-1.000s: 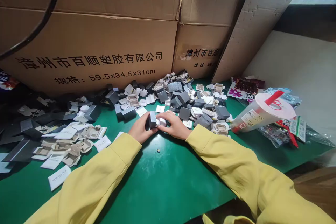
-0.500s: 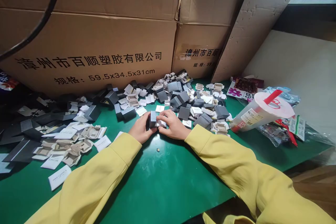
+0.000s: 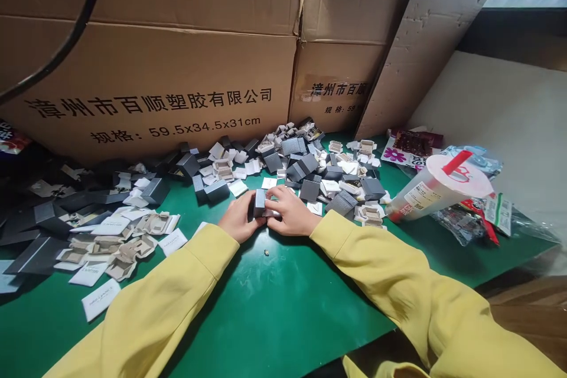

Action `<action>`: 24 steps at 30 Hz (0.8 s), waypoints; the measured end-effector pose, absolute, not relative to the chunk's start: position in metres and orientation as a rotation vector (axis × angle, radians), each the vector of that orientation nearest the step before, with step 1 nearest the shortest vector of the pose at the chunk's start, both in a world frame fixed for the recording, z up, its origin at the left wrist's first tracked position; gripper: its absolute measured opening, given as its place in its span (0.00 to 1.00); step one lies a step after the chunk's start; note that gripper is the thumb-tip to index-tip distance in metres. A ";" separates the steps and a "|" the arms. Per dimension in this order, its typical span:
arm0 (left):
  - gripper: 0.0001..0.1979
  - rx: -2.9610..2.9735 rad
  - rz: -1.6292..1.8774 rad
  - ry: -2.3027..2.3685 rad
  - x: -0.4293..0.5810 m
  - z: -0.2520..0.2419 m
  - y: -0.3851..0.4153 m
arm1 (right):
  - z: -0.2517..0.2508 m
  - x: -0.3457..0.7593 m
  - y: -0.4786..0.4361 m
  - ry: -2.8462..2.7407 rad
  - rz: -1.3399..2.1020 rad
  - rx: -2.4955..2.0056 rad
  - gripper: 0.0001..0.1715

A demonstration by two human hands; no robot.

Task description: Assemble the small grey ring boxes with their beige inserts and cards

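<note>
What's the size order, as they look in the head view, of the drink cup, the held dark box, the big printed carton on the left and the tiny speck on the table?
Largest to smallest:
1. Big printed carton
2. Drink cup
3. Dark box, partly hidden
4. Tiny speck

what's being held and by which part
Left hand: a small dark grey box, by its left side. Right hand: a white piece beside it, grip mostly hidden.
</note>
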State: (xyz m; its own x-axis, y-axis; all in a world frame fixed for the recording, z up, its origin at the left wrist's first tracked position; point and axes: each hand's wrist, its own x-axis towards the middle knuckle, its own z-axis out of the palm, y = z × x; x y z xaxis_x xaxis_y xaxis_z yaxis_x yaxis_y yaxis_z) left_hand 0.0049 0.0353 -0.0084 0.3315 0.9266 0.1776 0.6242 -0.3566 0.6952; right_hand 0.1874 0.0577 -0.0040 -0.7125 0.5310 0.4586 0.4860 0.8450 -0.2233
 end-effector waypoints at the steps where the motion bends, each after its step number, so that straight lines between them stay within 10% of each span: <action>1: 0.23 2.100 0.757 1.360 0.005 -0.008 0.035 | -0.004 0.188 0.058 -2.498 0.103 -0.712 0.12; 24: 0.22 2.198 0.709 1.371 0.006 -0.006 0.034 | -0.004 0.192 0.067 -2.608 -0.080 -0.477 0.11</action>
